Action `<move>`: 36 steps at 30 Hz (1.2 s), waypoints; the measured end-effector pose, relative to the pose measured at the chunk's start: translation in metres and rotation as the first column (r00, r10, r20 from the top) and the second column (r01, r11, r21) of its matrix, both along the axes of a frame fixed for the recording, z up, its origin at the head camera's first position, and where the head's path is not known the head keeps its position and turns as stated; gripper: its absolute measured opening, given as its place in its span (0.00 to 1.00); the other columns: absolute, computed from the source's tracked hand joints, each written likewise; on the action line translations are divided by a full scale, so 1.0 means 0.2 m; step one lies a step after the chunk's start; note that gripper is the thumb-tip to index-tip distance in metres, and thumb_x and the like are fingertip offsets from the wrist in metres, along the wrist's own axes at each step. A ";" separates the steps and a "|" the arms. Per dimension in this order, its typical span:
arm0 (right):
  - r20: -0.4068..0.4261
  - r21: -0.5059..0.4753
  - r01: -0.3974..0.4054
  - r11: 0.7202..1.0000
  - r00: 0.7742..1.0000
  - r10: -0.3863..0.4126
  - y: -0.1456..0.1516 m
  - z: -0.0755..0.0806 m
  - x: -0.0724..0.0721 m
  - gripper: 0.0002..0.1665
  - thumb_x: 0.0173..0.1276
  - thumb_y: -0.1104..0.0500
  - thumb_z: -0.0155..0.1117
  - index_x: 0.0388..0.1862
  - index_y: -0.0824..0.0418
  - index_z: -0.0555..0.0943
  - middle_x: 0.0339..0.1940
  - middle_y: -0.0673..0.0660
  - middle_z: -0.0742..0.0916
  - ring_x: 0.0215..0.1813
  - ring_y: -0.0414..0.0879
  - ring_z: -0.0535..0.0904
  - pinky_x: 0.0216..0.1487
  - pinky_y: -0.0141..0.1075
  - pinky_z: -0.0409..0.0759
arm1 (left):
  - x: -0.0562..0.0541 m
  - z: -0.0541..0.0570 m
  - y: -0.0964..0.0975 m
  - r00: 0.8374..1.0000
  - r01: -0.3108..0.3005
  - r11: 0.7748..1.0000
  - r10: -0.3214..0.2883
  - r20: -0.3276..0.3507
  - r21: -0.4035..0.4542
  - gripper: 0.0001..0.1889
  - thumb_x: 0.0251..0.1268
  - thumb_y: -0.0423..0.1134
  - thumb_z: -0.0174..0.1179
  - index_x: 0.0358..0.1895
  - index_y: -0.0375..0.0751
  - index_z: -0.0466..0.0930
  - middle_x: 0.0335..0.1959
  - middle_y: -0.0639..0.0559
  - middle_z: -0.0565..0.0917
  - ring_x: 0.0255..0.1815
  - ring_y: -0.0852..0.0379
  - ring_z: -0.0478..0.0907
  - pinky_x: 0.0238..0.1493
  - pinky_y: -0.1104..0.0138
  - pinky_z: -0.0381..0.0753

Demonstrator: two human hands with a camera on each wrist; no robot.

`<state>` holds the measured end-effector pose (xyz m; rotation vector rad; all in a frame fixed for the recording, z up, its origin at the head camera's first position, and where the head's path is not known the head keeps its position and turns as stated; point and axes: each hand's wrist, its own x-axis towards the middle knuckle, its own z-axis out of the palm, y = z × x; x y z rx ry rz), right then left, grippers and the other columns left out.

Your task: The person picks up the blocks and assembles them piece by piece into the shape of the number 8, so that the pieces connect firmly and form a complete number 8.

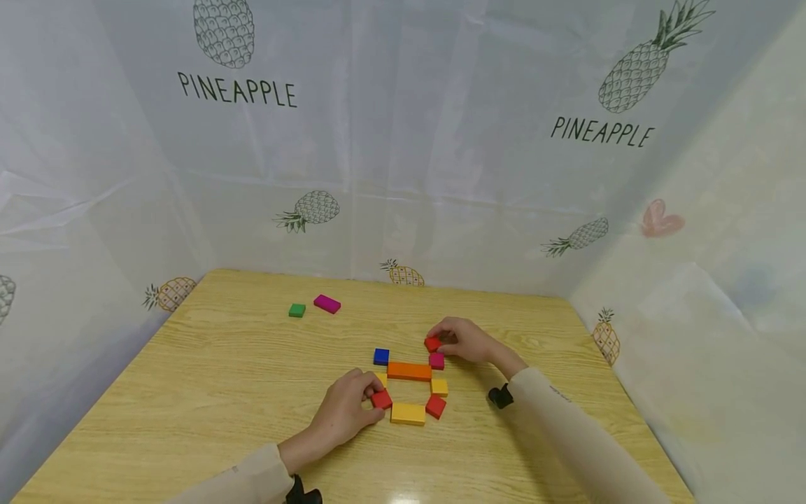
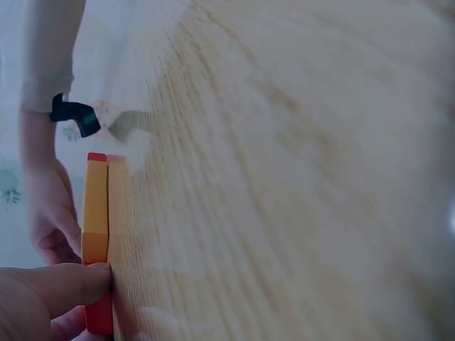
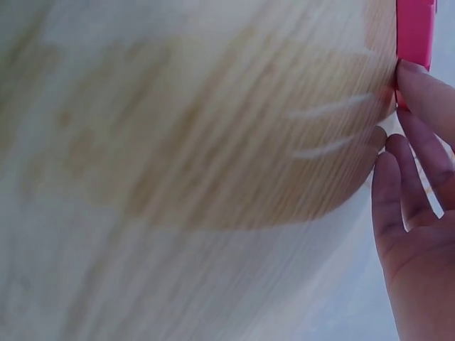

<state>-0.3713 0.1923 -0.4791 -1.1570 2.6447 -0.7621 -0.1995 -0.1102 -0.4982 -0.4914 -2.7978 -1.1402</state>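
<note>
My left hand [image 1: 345,409] grips a red block [image 1: 380,399] between thumb and fingers at the left end of a yellow block [image 1: 408,414]. In the left wrist view its thumb [image 2: 78,285] presses on that red block's edge. At the upper right of the layout my right hand [image 1: 466,341] pinches another red block [image 1: 432,344], just beyond a pink block [image 1: 436,361]. An orange bar [image 1: 409,371] lies between the pink block and a blue block [image 1: 381,357]. Under the bar's right end lie a small yellow block [image 1: 439,387] and a third red block [image 1: 436,407]. My left fingers partly cover another yellow block [image 1: 381,379].
Farther back on the wooden table [image 1: 252,364] lie a green block [image 1: 297,310] and a magenta block [image 1: 327,304]. White sheeting [image 1: 409,161] printed with pineapples hangs behind the table and along both sides. Each wrist carries a black mount [image 1: 501,396].
</note>
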 end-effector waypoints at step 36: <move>-0.018 0.012 -0.034 0.999 0.999 0.034 -0.01 0.01 0.01 0.20 0.72 0.64 0.73 0.61 0.57 0.88 0.56 0.54 0.88 0.57 0.50 0.82 0.62 0.47 0.82 | 0.01 0.00 0.00 1.000 0.003 1.000 -0.003 -0.013 0.010 0.15 0.55 0.35 0.82 0.41 0.47 0.85 0.33 0.57 0.77 0.33 0.61 0.69 0.35 0.69 0.71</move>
